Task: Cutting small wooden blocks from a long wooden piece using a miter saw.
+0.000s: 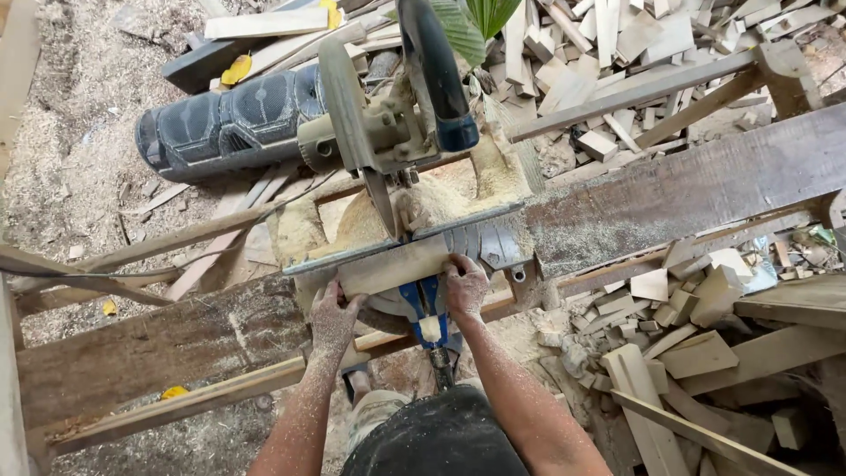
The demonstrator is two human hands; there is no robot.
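Okay, frame centre: my left hand (333, 310) and right hand (463, 284) press curled fingers on the wood block (394, 266) against the miter saw (388, 132) fence, positioning step, next move needs steady hold.

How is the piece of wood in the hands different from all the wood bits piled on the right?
The wood piece lies flat on the saw table against the fence, under the blade; the offcut pile lies jumbled on the ground. The left hand and right hand press on the wood piece; nothing touches the offcut pile. The wood piece is one longer strip; the pile holds many short blocks. Both are pale, dusty wood.
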